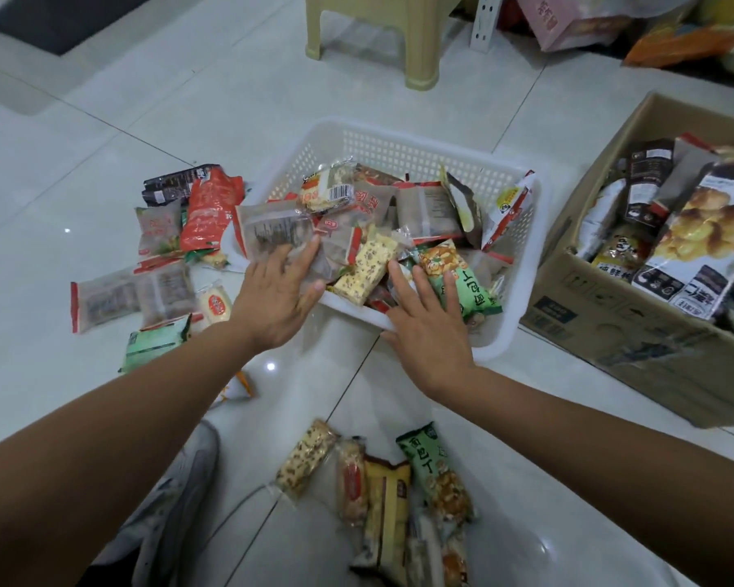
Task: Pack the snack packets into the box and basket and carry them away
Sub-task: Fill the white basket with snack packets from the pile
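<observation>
1. On the floor (238, 103), between a pile of packets and a cardboard box (636, 328), a white basket (403, 152) is sitting, and it is nearly full of snack packets (369, 269).
2. Both hands are reaching over the near edge of the basket. The left hand (278, 294) is lying flat with its fingers spread on a clear packet (272, 230) at the left corner. The right hand (426, 315) is lying flat and spread too, with its fingers on a green packet (462, 277). Neither hand is pinching anything.
3. It looks like the hands are patting the heap down so more can fit. To do this well, I would press softly, because the packets are crinkly and the snacks inside could break.
4. I would also push the packets hanging over the rim back toward the middle, so they are not slipping out when the basket is lifted.
5. The packets are small, shiny and mixed: red, green, brown and clear ones, lying every which way.
6. More packets are waiting on the floor, a bunch to the left (162, 264) and a few near the person's shoe (179, 493), low in the middle (395, 493).
7. The box on the right is holding bigger bags (695, 247) and looks quite full.
</observation>
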